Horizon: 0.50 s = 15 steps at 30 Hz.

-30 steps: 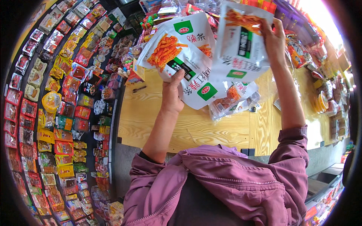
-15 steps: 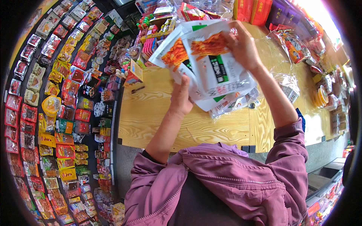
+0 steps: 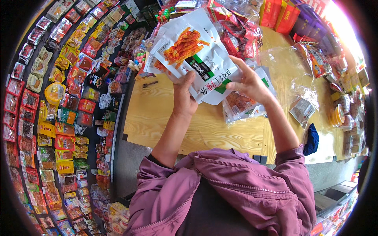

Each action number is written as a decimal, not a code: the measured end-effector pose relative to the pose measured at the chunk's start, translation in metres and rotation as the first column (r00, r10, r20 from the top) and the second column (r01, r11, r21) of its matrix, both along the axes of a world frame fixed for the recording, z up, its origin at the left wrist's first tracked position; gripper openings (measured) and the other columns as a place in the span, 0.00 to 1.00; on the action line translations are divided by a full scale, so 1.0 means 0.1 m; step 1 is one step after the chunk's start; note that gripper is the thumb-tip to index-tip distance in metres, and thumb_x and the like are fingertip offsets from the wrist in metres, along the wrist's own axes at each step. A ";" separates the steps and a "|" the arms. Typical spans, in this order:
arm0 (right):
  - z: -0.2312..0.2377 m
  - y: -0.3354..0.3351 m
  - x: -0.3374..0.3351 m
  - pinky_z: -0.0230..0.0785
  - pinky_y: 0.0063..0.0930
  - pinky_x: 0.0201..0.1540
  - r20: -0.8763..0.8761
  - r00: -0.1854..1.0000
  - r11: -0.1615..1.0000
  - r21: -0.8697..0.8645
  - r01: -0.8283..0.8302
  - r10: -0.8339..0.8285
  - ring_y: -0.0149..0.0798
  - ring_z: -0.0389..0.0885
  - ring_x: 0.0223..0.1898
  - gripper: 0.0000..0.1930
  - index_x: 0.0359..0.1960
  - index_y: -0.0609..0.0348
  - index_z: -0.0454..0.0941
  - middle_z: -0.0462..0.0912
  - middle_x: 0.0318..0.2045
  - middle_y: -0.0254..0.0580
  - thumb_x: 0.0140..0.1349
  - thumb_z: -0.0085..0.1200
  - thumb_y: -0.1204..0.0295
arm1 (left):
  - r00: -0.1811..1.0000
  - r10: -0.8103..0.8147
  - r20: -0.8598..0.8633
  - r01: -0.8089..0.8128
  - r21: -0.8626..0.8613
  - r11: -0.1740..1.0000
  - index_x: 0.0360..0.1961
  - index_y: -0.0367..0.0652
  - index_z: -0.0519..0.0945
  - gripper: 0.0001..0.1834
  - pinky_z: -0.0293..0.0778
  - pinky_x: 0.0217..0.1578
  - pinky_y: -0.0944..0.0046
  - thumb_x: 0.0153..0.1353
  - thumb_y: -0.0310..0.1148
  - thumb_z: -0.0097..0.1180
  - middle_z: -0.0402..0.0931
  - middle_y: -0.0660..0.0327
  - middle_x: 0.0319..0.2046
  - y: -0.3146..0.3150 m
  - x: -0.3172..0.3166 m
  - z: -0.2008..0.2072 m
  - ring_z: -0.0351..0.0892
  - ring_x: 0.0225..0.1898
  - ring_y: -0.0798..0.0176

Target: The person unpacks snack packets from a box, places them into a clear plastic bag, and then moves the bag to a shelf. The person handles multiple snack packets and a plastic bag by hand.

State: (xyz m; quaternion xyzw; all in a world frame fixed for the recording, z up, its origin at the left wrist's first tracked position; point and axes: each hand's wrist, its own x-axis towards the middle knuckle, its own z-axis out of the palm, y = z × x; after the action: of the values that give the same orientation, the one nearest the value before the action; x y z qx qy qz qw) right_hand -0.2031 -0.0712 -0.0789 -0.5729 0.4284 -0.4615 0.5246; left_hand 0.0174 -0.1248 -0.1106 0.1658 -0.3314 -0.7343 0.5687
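Observation:
My left hand (image 3: 186,93) grips a small stack of flat white snack packets (image 3: 212,41) by their lower edge, thumb on the front. The top packet shows orange-red strips of food and a black-and-green label. At the stack's lower right corner is my right hand (image 3: 254,87), its thumb and forefinger spread apart, close to or touching the packet edges. More packets in clear plastic (image 3: 241,104) lie on the wooden table (image 3: 189,133) under and beyond my right hand.
Red packages (image 3: 240,33) and red gift boxes (image 3: 277,15) stand at the back. To the right are a clear bag (image 3: 304,107), a dark blue cloth (image 3: 311,139) and yellow-lidded tubs (image 3: 338,115). A shelf of snack packs (image 3: 65,141) fills the left. A small brown object (image 3: 150,84) lies on the table.
The packets have come together into a stack and shifted left in my left hand. My right hand has let go of the top packet's upper right corner and moved down.

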 end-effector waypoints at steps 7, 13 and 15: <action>-0.26 0.02 0.32 0.62 0.43 0.64 -0.393 0.759 0.787 -0.568 0.243 -0.518 0.50 0.61 0.68 0.34 0.58 0.53 0.73 0.58 0.70 0.47 0.47 0.74 0.68 | 0.998 0.056 -0.006 -0.056 0.077 0.995 0.62 0.46 0.66 0.33 0.71 0.57 0.56 0.58 0.34 0.68 0.73 0.64 0.54 0.07 0.16 -0.29 0.73 0.56 0.63; -0.59 0.29 0.54 0.61 0.52 0.62 -0.431 0.733 0.648 -0.762 0.019 -0.527 0.57 0.68 0.59 0.17 0.33 0.59 0.78 0.76 0.50 0.48 0.42 0.72 0.72 | 0.983 0.094 0.159 -0.121 0.172 0.978 0.63 0.47 0.67 0.30 0.71 0.57 0.55 0.63 0.43 0.62 0.73 0.64 0.56 0.32 0.43 -1.15 0.73 0.58 0.61; -0.84 0.49 0.68 0.69 0.46 0.53 -0.463 0.823 0.790 -0.612 -0.029 -0.329 0.56 0.75 0.51 0.13 0.33 0.57 0.75 0.79 0.41 0.49 0.50 0.68 0.73 | 0.985 -0.012 0.174 -0.045 0.319 0.947 0.64 0.48 0.66 0.30 0.72 0.56 0.54 0.66 0.50 0.57 0.73 0.63 0.57 0.43 0.54 -1.47 0.73 0.58 0.60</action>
State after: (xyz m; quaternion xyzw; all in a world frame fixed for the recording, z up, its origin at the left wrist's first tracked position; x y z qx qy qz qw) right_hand -0.1353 -0.0218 -0.1625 -0.7772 0.4394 -0.4303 0.1331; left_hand 0.0709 -0.0820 -0.2575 0.3226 -0.2540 -0.7564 0.5092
